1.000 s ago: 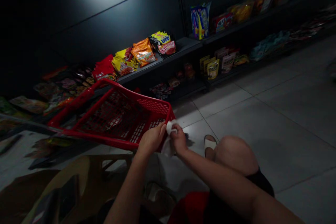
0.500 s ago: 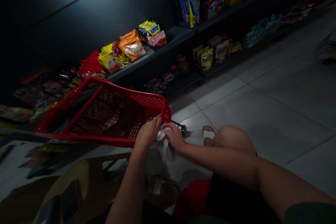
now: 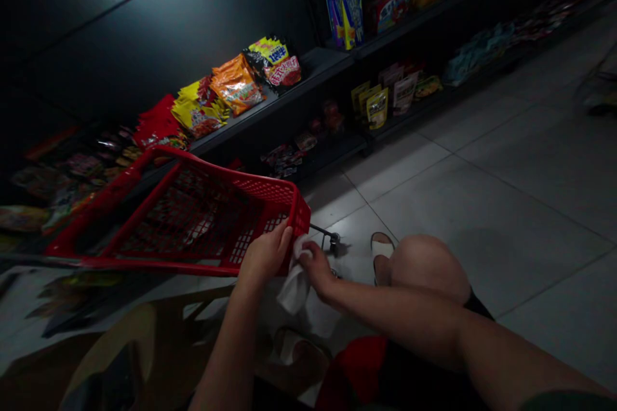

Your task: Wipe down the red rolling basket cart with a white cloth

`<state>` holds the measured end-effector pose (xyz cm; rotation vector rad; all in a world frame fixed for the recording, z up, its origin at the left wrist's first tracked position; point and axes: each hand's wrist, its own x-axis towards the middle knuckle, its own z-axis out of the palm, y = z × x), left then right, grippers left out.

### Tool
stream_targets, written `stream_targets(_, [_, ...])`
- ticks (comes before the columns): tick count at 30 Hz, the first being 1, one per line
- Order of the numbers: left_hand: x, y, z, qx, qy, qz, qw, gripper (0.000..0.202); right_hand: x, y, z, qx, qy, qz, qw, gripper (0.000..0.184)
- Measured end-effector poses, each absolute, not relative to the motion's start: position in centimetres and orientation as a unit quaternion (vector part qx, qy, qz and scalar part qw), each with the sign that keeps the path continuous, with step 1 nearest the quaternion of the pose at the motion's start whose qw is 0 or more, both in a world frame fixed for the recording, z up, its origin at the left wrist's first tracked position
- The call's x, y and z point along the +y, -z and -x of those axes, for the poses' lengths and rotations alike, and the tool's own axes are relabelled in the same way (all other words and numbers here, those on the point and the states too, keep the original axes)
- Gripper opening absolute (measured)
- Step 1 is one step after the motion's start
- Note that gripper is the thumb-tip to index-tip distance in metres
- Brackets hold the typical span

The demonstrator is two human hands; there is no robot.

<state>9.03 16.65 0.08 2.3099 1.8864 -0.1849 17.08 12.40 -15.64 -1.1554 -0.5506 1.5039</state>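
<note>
My left hand (image 3: 263, 258) and my right hand (image 3: 317, 268) are closed together on a white cloth or thin bag (image 3: 295, 286) that hangs down between them. They are held just in front of the near corner of a red plastic shopping basket (image 3: 193, 205), which tilts on a wheeled frame. My left fingers reach up against the basket's rim. My bare knee (image 3: 427, 266) and a white sandal (image 3: 382, 246) show to the right of the hands.
Dark shelves along the back hold snack packets (image 3: 236, 87), with more bags (image 3: 344, 6) higher at the right and pouches (image 3: 378, 106) on a low shelf. A small caster wheel (image 3: 333, 243) stands on the grey tiled floor. A brown wooden stool (image 3: 159, 334) sits at the lower left.
The view has shifted slightly, so the basket and shelves sit a little further left. Both hands stay on the white cloth, which now hangs lower and looser beneath them.
</note>
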Motion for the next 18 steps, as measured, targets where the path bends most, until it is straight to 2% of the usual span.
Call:
stream_targets(2, [16.5,0.0,-8.9,0.626,0.060,-0.773,0.081,0.054,16.6,15.1,-18.9,-0.196,-0.573,0.529,0.594,0.026])
stream_targets(5, [16.2,0.2,-8.7,0.618,0.055,-0.780,0.085,0.051,21.4,14.4,-20.8,-0.143,-0.575,0.519,0.616,0.031])
stream_targets(9, [16.2,0.3,-8.6,0.621,0.066,-0.778,0.075,0.052,17.4,15.1,-18.8,-0.141,-0.620,0.497,0.591,0.034])
stream_targets(13, [16.5,0.2,-8.6,0.628,0.079,-0.771,0.068,0.055,10.3,16.7,-16.1,-0.158,-0.697,0.463,0.524,0.031])
stream_targets(15, [16.5,0.1,-8.6,0.626,0.078,-0.772,0.071,0.055,10.6,16.9,-16.2,-0.145,-0.701,0.466,0.520,0.033])
stream_targets(18, [16.2,0.1,-8.5,0.622,0.073,-0.776,0.073,0.054,15.8,16.3,-17.9,-0.123,-0.652,0.491,0.564,0.035])
